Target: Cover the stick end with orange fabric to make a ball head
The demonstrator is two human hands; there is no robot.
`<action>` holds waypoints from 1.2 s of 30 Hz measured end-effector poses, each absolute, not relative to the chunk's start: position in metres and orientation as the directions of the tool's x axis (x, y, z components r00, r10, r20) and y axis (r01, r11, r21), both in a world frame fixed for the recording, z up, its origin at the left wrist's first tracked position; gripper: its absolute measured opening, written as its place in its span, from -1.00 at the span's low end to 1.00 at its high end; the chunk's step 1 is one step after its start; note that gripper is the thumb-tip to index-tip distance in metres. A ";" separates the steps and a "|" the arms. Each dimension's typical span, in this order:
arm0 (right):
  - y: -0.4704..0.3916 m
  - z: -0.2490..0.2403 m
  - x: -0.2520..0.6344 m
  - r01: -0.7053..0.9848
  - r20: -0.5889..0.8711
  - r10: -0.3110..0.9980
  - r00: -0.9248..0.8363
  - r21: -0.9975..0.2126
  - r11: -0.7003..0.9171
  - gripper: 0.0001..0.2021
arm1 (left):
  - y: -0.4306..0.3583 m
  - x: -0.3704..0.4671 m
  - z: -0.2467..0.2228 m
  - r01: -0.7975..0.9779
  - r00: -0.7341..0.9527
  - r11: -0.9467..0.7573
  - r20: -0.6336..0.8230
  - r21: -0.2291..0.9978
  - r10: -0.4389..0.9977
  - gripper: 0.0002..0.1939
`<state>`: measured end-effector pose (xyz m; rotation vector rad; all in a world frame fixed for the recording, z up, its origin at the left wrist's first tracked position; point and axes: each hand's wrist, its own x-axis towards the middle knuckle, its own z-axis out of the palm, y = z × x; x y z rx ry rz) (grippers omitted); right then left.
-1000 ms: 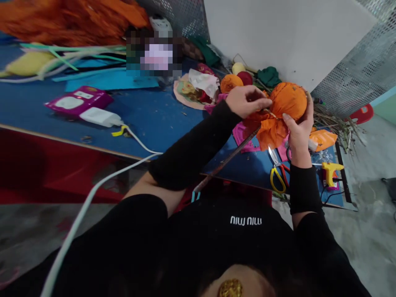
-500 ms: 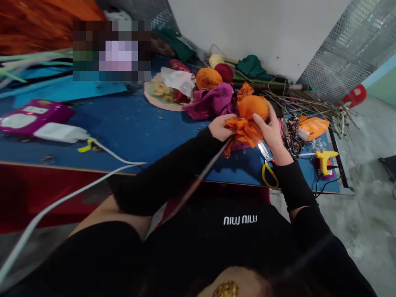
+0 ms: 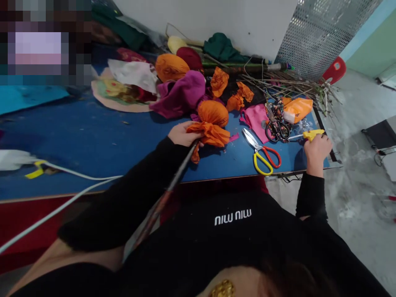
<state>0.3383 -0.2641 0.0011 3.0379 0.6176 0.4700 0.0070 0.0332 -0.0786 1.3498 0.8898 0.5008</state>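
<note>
My left hand is closed at the gathered neck of an orange cloth-wrapped ball, where a thin dark stick meets it. Loose orange cloth flares out below the ball, and the stick slants down toward my body. At the table's right end, my right hand is wrapped round a yellow glue gun; its handle is mostly hidden by the fingers. Between my hands lie scissors with one yellow and one red handle. Beside them is a piece of pink cloth.
Black-handled scissors and an orange packet lie left of the glue gun. Purple cloth, another orange ball and crumpled orange pieces sit behind. Dry twigs line the back. A white cable crosses the left front edge.
My right hand has left the orange ball, moved right and closed on the glue gun. My left hand still holds the ball's neck. The view has shifted to the right.
</note>
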 end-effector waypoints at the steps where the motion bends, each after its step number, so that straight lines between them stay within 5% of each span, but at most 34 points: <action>1: -0.264 -0.002 0.342 0.391 0.286 0.404 0.869 0.104 -0.915 -0.58 | 0.031 0.010 -0.080 0.179 0.584 0.191 -0.261 0.965 0.768 -0.43; 8: -0.260 -0.017 0.354 0.369 0.324 0.399 0.858 0.153 -0.917 -0.38 | 0.027 0.013 -0.081 0.183 0.585 0.043 -0.144 0.982 0.798 -0.41; 12: -0.264 -0.012 0.357 0.387 0.358 0.402 0.843 0.115 -0.915 -0.34 | 0.028 0.006 -0.078 0.274 0.588 -0.135 -0.055 0.952 0.807 -0.45; 16: -0.276 0.001 0.355 0.425 0.433 0.390 0.813 0.016 -0.905 -0.25 | 0.021 -0.003 -0.075 0.388 0.589 -0.295 0.011 0.873 0.808 -0.29; 20: -0.284 0.014 0.338 0.533 0.596 0.295 0.747 -0.271 -0.801 -0.31 | 0.012 -0.014 -0.067 0.453 0.614 -0.362 0.010 0.814 0.790 -0.17; 24: -0.270 0.018 0.306 0.586 0.591 0.092 0.802 -0.745 -0.320 -0.50 | 0.005 -0.009 -0.061 0.501 0.574 -0.321 -0.030 0.804 0.819 -0.19; 27: -0.252 0.018 0.280 0.281 0.312 0.331 0.891 -0.949 0.140 -0.62 | 0.002 0.002 -0.059 0.472 0.551 -0.232 -0.079 0.851 0.831 -0.41; 30: -0.236 0.019 0.252 -0.027 0.132 0.638 0.759 -0.972 0.232 -0.69 | 0.003 0.008 -0.057 0.424 0.552 -0.139 -0.134 0.895 0.823 -0.55; 33: -0.215 0.022 0.227 -0.005 0.108 0.752 0.650 -0.989 0.146 -0.68 | 0.006 0.010 -0.050 0.267 0.602 0.031 -0.192 0.963 0.775 -0.61; 36: -0.184 0.022 0.207 0.260 0.232 0.798 0.556 -0.961 0.098 -0.67 | 0.009 0.017 -0.037 0.075 0.667 0.169 -0.175 0.983 0.724 -0.67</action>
